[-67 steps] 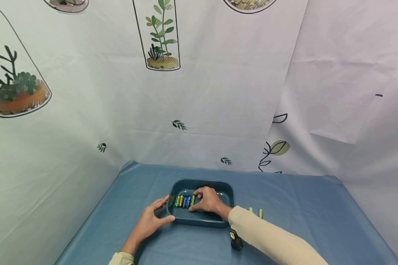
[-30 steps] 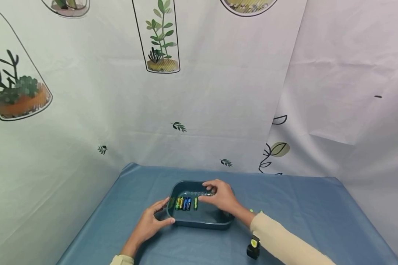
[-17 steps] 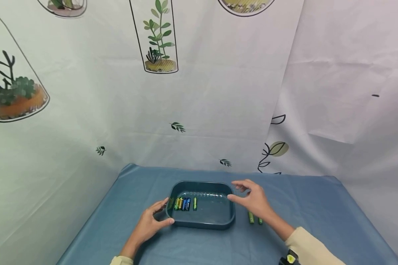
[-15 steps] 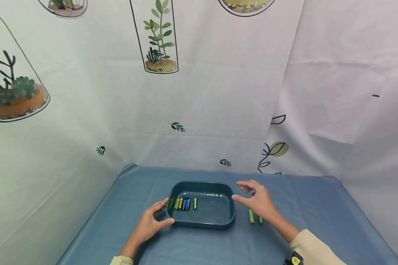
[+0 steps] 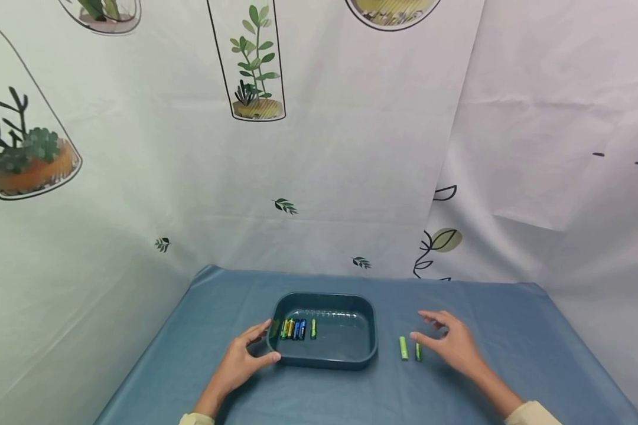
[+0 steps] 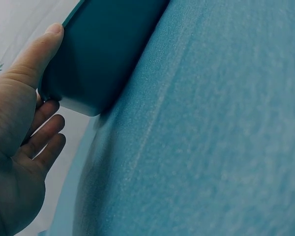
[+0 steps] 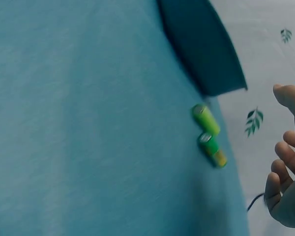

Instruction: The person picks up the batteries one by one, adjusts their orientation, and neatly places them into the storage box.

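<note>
My left hand (image 5: 239,357) holds the left end of a dark teal tray (image 5: 329,360), thumb at the near corner and fingers at the left side. In the left wrist view, the thumb touches the tray wall (image 6: 103,49); some fingers hang loose. Inside the tray, yellow-green and blue batteries (image 5: 296,329) lie in a row on the left, with one green battery (image 5: 313,329) a little apart. Right of the tray lie a light green battery (image 5: 403,348) and a green-and-yellow battery (image 5: 418,352). Near that pair hovers my right hand (image 5: 452,345), thumb and fingers apart, holding nothing.
A blue cloth (image 5: 319,392) covers the table. White fabric (image 5: 319,159) printed with plants and leaves hangs behind and at both sides. In the right wrist view, the tray's end wall (image 7: 201,49) stands close to the two loose batteries.
My right hand has let go of the green battery in the tray and moved right, out over the table beside the two loose batteries. The left hand has stayed at the tray.
</note>
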{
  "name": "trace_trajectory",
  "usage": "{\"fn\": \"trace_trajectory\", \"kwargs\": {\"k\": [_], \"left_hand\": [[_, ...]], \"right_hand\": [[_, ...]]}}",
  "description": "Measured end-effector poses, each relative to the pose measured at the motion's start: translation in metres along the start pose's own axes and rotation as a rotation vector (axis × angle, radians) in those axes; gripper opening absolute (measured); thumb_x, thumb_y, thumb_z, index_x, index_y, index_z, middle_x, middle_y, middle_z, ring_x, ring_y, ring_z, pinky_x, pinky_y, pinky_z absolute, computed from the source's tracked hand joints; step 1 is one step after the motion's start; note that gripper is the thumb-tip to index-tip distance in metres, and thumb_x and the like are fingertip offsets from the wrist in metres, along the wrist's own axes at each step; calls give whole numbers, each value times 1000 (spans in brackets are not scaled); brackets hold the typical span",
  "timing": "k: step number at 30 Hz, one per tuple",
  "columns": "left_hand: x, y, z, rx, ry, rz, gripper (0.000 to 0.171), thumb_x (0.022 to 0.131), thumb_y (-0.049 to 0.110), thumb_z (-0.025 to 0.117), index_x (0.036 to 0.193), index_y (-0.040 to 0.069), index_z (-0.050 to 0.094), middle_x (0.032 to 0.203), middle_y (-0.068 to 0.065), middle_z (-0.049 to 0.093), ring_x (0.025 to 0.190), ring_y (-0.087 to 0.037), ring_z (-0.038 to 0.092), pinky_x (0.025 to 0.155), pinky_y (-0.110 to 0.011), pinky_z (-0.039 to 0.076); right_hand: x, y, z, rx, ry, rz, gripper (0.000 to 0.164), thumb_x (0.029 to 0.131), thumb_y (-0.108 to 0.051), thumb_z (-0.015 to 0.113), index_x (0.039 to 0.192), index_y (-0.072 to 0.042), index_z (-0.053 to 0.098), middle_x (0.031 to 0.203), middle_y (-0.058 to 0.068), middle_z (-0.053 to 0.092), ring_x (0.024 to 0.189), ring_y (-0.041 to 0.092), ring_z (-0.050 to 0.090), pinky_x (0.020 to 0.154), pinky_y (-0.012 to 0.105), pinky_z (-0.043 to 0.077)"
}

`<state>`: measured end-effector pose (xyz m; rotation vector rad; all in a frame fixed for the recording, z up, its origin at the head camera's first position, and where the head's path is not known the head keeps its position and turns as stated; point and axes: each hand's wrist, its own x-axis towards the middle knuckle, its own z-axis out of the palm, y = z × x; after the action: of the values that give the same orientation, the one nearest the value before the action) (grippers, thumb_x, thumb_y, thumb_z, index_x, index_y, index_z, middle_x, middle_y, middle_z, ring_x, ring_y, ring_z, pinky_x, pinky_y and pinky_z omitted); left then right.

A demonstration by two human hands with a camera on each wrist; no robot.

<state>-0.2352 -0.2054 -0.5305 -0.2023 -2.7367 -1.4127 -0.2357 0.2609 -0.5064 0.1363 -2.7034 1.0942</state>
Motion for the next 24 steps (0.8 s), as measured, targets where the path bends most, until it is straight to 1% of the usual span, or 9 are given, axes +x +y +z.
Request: {"fn": "trace_trajectory", "kwargs": {"k": [3, 6, 12, 17, 20, 24], "left_hand": [[0, 0, 0, -8, 4, -3, 81, 78, 37, 90, 148, 15, 57, 147, -14, 56, 127, -32, 59, 104, -55, 49], [1, 0, 0, -16, 8, -5, 80, 78, 36, 90, 148, 16, 57, 148, -14, 55, 127, -32, 59, 104, -56, 48], [0, 0, 0, -11, 0, -2, 80, 78, 37, 90, 148, 15, 57, 148, -15, 55, 127, -33, 59, 104, -56, 49], [-1, 0, 0, -13, 5, -6, 80, 78, 36, 90, 148, 14, 57, 148, -15, 55, 127, -33, 59, 105, -56, 48], [-1, 1, 1, -13, 8, -6, 80, 78, 36, 91, 147, 14, 57, 148, -15, 55, 127, -33, 59, 104, -56, 48], [-2, 2, 1, -3, 8, -4, 80, 78, 36, 90, 147, 14, 58, 147, -16, 55, 126, -33, 59, 103, -56, 49]], "right_hand": [[-6, 9, 0, -33, -24, 36, 58, 82, -38, 87, 131, -12, 70, 110, 6, 67, 97, 22, 61, 73, 37, 51], [-11, 16, 1, -44, -50, 52, 63, 80, -43, 88, 132, -12, 70, 112, 6, 67, 97, 23, 62, 74, 40, 51], [-17, 27, 3, -61, -84, 64, 68, 77, -49, 87, 131, -13, 70, 116, 6, 68, 100, 24, 65, 82, 46, 55], [-16, 33, 6, -64, -113, 67, 71, 76, -53, 87, 131, -11, 70, 118, 8, 68, 103, 27, 66, 85, 50, 55], [-15, 34, 8, -68, -121, 72, 70, 76, -51, 88, 130, -11, 71, 117, 7, 68, 103, 25, 65, 85, 49, 55], [-15, 34, 9, -73, -129, 58, 69, 73, -49, 90, 127, -11, 72, 112, 2, 69, 99, 20, 63, 83, 45, 54]]}}
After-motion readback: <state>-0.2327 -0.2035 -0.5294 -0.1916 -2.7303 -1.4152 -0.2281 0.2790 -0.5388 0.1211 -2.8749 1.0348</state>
